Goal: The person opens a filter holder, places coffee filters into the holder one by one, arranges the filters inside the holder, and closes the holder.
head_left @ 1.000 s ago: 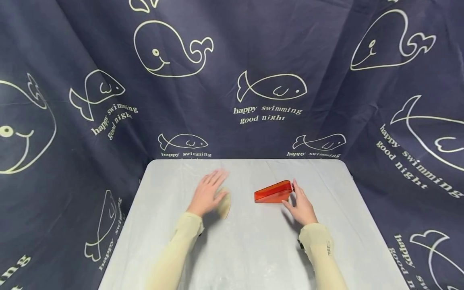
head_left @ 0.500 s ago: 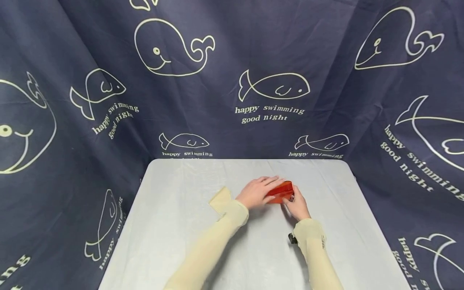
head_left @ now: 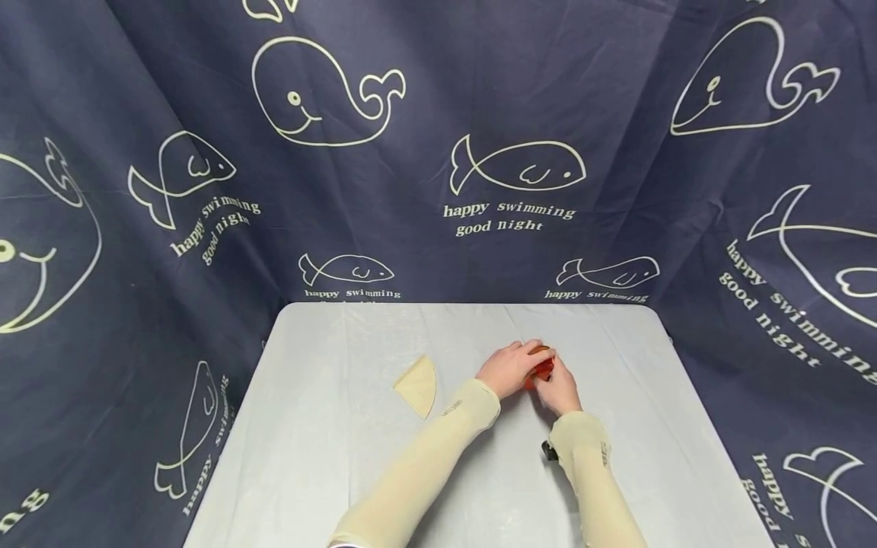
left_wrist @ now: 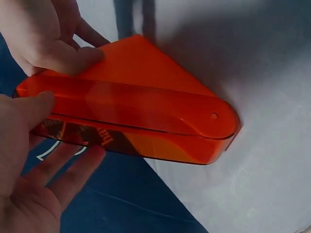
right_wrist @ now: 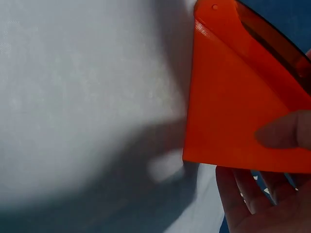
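Note:
Both hands hold an orange translucent plastic wedge-shaped holder (left_wrist: 131,109) at the back right of the table. It has a long rounded edge with a small hole near one end, and a flat pointed panel. My left hand (head_left: 507,370) grips the rounded edge, thumb on one side and fingers on the other. My right hand (head_left: 560,390) pinches the flat panel, with the thumb on its face and fingers behind. In the head view the hands cover most of the holder. To their left lies a beige fan-shaped sheet (head_left: 418,387), thin and flat.
The white-covered table (head_left: 308,457) has rounded back corners. Dark blue cloth (head_left: 438,91) printed with whales and fish hangs behind it and at both sides. A small black device (head_left: 549,450) shows under the right cuff.
My left hand has moved right from beside the beige sheet to the orange holder and now grips it. The right hand stays at the holder; the beige sheet lies uncovered.

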Tool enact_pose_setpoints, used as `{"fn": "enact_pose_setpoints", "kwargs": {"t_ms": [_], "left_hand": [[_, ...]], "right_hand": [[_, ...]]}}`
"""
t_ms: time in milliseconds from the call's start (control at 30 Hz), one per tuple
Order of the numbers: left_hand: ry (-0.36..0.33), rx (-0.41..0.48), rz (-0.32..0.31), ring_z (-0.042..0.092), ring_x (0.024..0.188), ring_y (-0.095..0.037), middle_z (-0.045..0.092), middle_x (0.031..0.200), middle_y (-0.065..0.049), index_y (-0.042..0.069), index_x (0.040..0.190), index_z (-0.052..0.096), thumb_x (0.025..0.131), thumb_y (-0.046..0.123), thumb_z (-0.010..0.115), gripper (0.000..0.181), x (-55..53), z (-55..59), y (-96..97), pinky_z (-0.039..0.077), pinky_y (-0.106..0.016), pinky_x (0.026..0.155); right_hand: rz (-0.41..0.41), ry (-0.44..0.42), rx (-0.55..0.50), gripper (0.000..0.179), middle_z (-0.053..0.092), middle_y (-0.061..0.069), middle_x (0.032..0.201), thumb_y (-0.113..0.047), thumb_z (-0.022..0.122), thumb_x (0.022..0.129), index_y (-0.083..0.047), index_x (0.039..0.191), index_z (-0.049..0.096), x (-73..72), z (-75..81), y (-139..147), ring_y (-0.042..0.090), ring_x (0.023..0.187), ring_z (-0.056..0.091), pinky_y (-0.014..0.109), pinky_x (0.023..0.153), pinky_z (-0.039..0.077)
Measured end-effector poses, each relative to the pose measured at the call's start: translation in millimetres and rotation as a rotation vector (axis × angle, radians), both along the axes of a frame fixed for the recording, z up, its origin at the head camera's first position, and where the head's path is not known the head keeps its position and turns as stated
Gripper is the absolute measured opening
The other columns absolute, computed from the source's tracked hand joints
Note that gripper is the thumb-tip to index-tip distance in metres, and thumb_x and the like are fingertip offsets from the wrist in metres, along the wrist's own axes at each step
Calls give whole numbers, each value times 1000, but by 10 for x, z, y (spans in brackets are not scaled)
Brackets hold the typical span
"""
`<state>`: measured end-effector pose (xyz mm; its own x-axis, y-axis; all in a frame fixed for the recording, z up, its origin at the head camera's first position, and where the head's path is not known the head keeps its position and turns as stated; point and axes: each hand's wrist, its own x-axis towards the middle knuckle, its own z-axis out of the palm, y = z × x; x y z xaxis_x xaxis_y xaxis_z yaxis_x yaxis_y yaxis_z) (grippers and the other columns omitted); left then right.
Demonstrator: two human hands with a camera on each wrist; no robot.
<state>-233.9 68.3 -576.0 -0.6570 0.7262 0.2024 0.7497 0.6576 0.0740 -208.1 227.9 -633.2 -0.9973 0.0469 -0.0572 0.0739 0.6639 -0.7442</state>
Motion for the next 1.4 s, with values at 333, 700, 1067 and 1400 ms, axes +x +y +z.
{"fn": "enact_pose_setpoints", "kwargs": {"t_ms": [333,700,1067,1400], "left_hand": [[-55,111,-54,62,102,-17,59,137,5,29,148,57,96,22,75,55,-84,-103,-70,52,-24,92],[-124,228,10,64,115,-16,61,135,6,30,146,60,101,24,67,45,-86,-48,-277,50,-27,105],[-199,306,123,64,111,-17,61,129,4,25,136,59,109,43,50,34,-2,-31,-444,52,-31,104],[-243,477,176,63,97,-13,62,112,2,17,108,54,110,34,50,17,28,-37,-654,54,-25,88]], "right_hand": [[-44,5,71,60,56,33,143,-5,58,87,6,145,48,-59,-28,-36,52,132,52,61,112,42],[-107,19,58,49,66,29,126,1,58,83,1,132,55,-85,-77,-78,49,119,60,60,104,47],[-129,-9,55,43,67,26,123,5,57,82,0,125,56,-60,-99,-115,45,115,62,59,104,48],[-137,-40,22,46,65,25,124,8,53,80,0,126,55,-66,-92,-132,43,116,61,59,106,48]]}}
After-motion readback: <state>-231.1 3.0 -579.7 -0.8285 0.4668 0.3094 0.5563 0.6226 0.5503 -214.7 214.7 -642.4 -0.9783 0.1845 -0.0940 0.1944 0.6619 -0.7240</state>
